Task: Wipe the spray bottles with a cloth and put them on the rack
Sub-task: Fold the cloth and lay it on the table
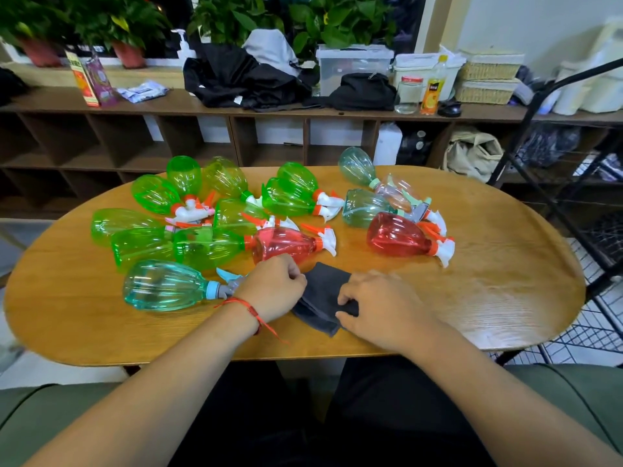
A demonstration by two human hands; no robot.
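The table (488, 298) carries fifteen spray bottles in all, as far as the overlapping pile allows counting. Nine are green spray bottles (155, 193), three are teal spray bottles (161, 284), two are red spray bottles (397, 235) and one is a pale pink spray bottle (392, 193). There is one dark cloth (323, 284) and one black wire rack (603, 241). On the shelf (168, 102) behind stand two woven baskets (488, 70), one glass jar (408, 94) and one juice bottle (431, 92).

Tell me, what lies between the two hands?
A dark cloth on the table, shown in the head view; the left hand and right hand each pinch it.
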